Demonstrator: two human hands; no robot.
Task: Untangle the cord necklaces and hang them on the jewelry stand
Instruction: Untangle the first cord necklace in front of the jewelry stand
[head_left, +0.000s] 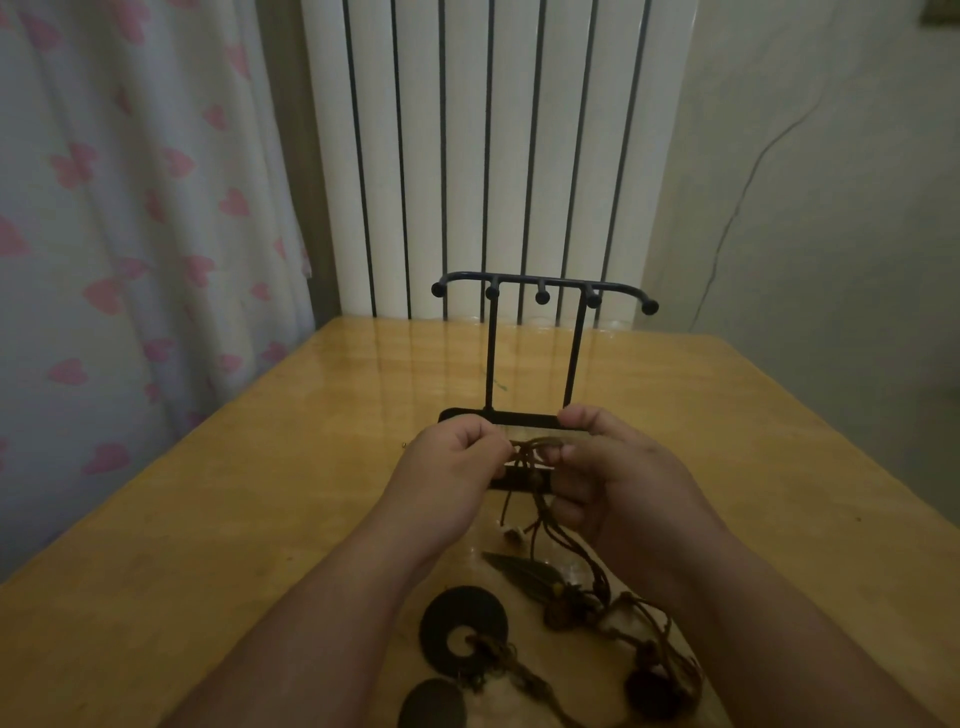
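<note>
Dim, soft focus; sheen on table (363, 364) (wide-angle bend at edges).

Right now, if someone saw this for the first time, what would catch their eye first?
The left hand and the right hand meet at the centre, pinching a tangle of brown cords between them. Right behind them stands a black jewelry stand with nothing on its hooks. Dark pendants, one a flat ring, lie on the wooden table near the bottom edge.

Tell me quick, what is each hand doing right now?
Left hand: closed, pinching the tangled cords.
Right hand: closed, gripping the same tangled cords.
</note>
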